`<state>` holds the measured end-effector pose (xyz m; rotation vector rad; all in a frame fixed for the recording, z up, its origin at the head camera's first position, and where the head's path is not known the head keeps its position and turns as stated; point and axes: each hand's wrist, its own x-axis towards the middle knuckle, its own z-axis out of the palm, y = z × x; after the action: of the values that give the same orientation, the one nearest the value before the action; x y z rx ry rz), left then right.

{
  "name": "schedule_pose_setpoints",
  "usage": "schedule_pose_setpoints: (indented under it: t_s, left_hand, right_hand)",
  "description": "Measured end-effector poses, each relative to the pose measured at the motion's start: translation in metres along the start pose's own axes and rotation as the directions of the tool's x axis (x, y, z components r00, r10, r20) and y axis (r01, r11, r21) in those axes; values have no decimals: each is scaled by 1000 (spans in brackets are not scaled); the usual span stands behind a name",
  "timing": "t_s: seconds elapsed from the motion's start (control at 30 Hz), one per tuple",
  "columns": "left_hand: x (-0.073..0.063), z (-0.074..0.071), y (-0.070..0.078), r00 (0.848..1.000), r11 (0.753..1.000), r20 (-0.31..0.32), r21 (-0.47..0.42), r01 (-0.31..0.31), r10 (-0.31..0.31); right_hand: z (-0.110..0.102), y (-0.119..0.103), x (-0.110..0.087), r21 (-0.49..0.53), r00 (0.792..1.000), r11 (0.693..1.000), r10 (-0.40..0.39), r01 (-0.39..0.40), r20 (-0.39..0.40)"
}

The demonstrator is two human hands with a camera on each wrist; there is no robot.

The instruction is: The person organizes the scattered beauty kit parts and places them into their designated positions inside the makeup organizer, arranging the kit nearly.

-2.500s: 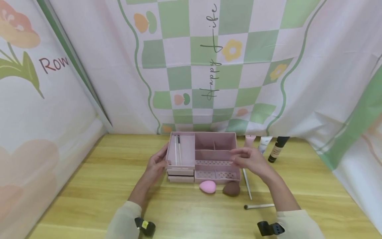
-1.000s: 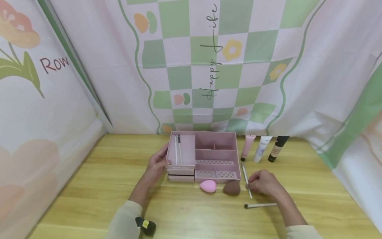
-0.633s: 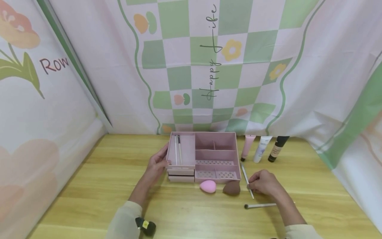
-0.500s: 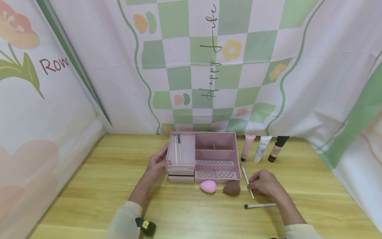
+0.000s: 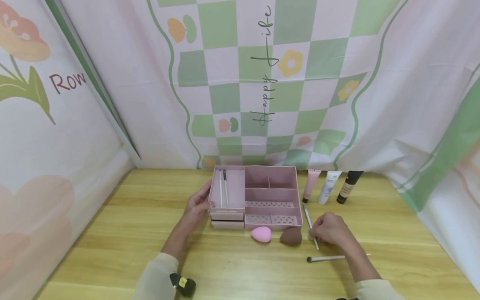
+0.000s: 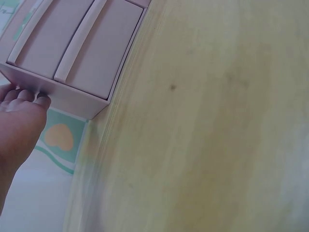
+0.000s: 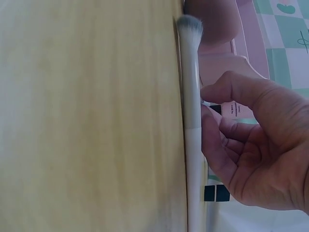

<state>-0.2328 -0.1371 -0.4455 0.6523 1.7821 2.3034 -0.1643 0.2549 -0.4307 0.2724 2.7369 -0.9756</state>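
My left hand (image 5: 196, 204) rests against the left side wall of a pink makeup organizer (image 5: 271, 192), thumb at the top edge; the left wrist view shows the fingertips (image 6: 43, 100) against that wall, beside the drawers. To the right of the organizer, my right hand (image 5: 331, 229) pinches a slim makeup brush (image 5: 307, 214) by its lower part, close over the table. In the right wrist view, thumb and forefinger meet behind a second makeup brush (image 7: 193, 121), which hides most of the pinched one. That second brush lies nearer the front, under the right forearm in the head view.
Two slim brushes (image 5: 224, 189) lie in the organizer's top left tray. A pink makeup sponge (image 5: 261, 234) and a brown sponge (image 5: 291, 236) sit along its front. Behind the right hand stand a pink tube (image 5: 312, 185), a white tube (image 5: 330, 187) and a black-and-beige tube (image 5: 349, 187).
My right hand has come from over the organizer's right side down to the slim brush and grips it; the brush has shifted slightly. The left hand has stayed at the organizer.
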Motion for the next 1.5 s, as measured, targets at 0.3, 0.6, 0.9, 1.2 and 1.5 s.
schedule_pose_setpoints:
  t_s: [0.3, 0.6, 0.9, 1.2, 1.5]
  left_hand:
    - [0, 1, 0, 1000, 1000, 1, 0, -1, 1]
    - [0, -1, -1, 1000, 1000, -14, -3, 1, -1]
    - [0, 0, -1, 1000, 1000, -12, -3, -3, 3]
    - [-1, -1, -1, 1000, 1000, -3, 6, -4, 4]
    - [0, -1, -2, 1000, 1000, -2, 2, -11, 11]
  right_hand:
    - [-1, 3, -1, 35, 1000, 999, 3, -3, 9]
    - [-2, 8, -2, 105, 1000, 994, -21, 19, 16]
    - [-6, 11, -2, 206, 998, 978, -22, 11, 53]
    - [-13, 13, -4, 301, 995, 953, -68, 43, 74]
    - [-21, 14, -8, 396, 985, 913, -146, 97, 97]
